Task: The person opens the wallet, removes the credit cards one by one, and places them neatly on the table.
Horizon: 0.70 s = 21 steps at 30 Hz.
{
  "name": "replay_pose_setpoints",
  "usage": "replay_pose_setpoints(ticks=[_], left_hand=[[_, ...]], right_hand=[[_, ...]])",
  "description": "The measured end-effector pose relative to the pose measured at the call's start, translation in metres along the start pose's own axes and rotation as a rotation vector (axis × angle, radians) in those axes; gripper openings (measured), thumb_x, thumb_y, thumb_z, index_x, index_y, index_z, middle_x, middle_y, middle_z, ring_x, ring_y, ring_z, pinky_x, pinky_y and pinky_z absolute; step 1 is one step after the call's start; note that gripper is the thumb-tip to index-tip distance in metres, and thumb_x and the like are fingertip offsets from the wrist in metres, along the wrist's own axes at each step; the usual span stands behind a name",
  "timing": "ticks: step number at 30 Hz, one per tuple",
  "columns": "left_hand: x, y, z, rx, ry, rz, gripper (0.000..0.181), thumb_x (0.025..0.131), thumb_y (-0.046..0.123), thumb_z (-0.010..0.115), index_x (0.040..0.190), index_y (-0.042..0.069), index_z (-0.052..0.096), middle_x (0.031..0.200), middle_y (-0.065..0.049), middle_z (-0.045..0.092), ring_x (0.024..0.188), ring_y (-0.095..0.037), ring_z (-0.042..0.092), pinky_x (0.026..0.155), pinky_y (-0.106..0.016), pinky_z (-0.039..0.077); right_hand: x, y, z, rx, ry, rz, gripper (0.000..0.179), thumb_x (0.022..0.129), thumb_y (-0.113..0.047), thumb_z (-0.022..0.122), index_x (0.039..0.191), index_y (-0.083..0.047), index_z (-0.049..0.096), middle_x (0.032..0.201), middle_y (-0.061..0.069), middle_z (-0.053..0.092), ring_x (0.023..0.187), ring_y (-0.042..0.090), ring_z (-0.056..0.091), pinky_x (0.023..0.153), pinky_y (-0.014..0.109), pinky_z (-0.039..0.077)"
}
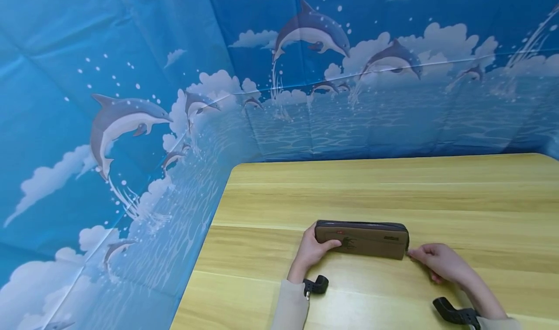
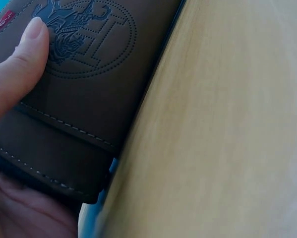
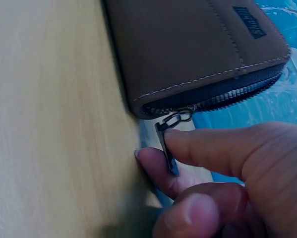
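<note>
A brown zip-around wallet (image 1: 371,242) stands on its long edge at the table, its front face toward me. My left hand (image 1: 311,250) grips its left end, the thumb (image 2: 22,69) lying over the embossed emblem (image 2: 84,37) on the front. Behind the wallet, the other left fingers are mostly hidden. At the lower right corner, my right hand (image 1: 443,262) pinches the metal zipper pull (image 3: 165,148) between thumb and forefinger. The zipper teeth (image 3: 237,94) run up that end of the wallet from the slider.
The light wooden table (image 1: 262,257) spreads around both hands. A blue dolphin-printed sheet (image 1: 209,140) hangs along its back and left edges. Black wrist mounts (image 1: 456,314) sit on both forearms, by the pale sleeves (image 1: 291,303).
</note>
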State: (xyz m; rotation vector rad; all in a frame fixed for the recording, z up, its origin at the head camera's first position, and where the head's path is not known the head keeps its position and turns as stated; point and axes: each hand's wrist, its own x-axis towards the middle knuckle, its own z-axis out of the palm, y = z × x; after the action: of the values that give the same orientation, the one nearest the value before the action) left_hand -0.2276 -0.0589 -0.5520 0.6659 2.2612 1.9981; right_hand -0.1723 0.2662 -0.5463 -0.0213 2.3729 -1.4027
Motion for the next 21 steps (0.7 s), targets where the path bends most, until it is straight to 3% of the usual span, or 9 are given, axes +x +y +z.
replay_pose_setpoints(ticks=[4, 14, 21], left_hand=[[0.0002, 0.0004, -0.0001, 0.008, 0.002, -0.003, 0.033, 0.077, 0.006, 0.079, 0.105, 0.005, 0.063, 0.094, 0.003, 0.067, 0.085, -0.007, 0.062, 0.077, -0.03, 0.052], [0.0014, 0.0013, 0.0008, 0.005, 0.004, -0.014, 0.034, 0.076, 0.007, 0.079, 0.105, 0.005, 0.064, 0.094, 0.004, 0.067, 0.085, -0.006, 0.062, 0.078, -0.029, 0.051], [0.0003, -0.0001, 0.0002, 0.005, 0.006, -0.016, 0.033, 0.077, 0.007, 0.079, 0.106, 0.005, 0.064, 0.095, 0.004, 0.067, 0.086, -0.007, 0.062, 0.079, -0.029, 0.051]], right_hand=[[0.0008, -0.0023, 0.0017, -0.086, 0.03, -0.008, 0.032, 0.095, -0.03, 0.056, 0.074, -0.006, 0.06, 0.048, -0.004, 0.038, 0.038, 0.008, 0.035, 0.036, 0.023, 0.035], [0.0033, -0.0048, 0.0012, -0.183, 0.051, 0.008, 0.034, 0.091, -0.027, 0.059, 0.064, -0.011, 0.046, 0.047, -0.005, 0.035, 0.039, 0.01, 0.034, 0.038, 0.023, 0.031], [0.0011, -0.0096, 0.0062, -0.422, 0.097, -0.036, 0.036, 0.095, -0.031, 0.053, 0.066, -0.014, 0.042, 0.057, -0.002, 0.035, 0.052, 0.014, 0.034, 0.051, 0.027, 0.026]])
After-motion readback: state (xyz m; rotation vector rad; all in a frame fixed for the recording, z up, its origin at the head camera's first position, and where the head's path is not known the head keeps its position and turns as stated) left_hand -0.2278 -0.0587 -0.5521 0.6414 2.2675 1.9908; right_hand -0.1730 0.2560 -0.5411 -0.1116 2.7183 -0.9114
